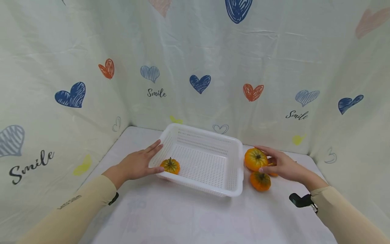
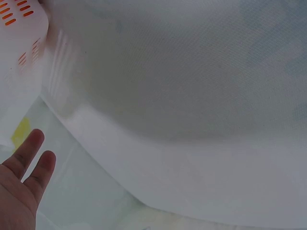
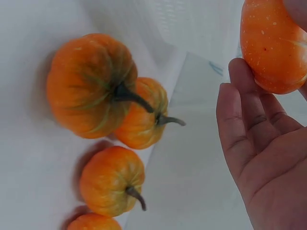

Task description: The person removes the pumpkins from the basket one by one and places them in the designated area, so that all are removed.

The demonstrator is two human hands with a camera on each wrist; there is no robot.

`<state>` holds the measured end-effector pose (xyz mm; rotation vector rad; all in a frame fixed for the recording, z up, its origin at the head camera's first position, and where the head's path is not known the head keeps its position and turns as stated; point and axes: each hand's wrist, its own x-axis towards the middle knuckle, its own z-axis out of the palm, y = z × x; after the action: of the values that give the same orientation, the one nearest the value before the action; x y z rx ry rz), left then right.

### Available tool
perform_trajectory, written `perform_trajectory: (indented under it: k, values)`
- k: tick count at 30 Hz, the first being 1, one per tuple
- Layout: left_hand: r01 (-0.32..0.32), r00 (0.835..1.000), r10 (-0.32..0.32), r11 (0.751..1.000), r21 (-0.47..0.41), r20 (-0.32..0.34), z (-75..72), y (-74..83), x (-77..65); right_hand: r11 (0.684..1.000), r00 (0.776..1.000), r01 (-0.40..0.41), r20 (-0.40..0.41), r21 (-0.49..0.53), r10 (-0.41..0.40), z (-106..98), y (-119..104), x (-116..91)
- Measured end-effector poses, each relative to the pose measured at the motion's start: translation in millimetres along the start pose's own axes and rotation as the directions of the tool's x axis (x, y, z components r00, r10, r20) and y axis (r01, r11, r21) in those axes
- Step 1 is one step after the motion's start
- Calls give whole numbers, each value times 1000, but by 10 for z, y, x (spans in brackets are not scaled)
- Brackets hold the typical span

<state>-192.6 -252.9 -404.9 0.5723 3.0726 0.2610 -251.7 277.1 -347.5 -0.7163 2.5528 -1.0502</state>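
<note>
A small orange pumpkin is gripped by my right hand, just right of the basket. In the right wrist view the held pumpkin is between the thumb and fingers. Under it, another pumpkin rests on the table, and one more is mostly hidden behind the hand. My left hand is at the left end of the white plastic basket, thumb and fingers spread along its rim. Inside the basket's near left corner lies a pumpkin.
The right wrist view has several pumpkins close together on the table, among them a large pumpkin and a smaller pumpkin. A pale curtain with printed hearts surrounds the white table at the back and sides.
</note>
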Motion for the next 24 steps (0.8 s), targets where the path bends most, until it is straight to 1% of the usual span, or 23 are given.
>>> perform_trajectory:
  k: [4,6,9,16,22,24]
  values:
    - [7,1000,-7,1000,-1,-7,-1,5,-5,998,998,-49,-40,-28,48,26,81,-85]
    - [9,1000,-9,1000,-1,-10,0,6,-6,996,996,-78,-53,-34,76,51,122,-119]
    - [6,1000,-6,1000,-1,-13,3,7,-3,995,993,-99,-66,-28,97,81,190,-166]
    - [9,1000,-9,1000,-5,-6,5,-1,2,994,990,-97,-106,-44,91,86,325,-260]
    - [5,1000,-5,1000,-8,4,-7,11,0,995,989,-87,-120,-44,82,63,431,-319]
    - [4,1000,-4,1000,-6,5,-12,13,-2,994,988,-89,-129,-59,81,58,467,-334]
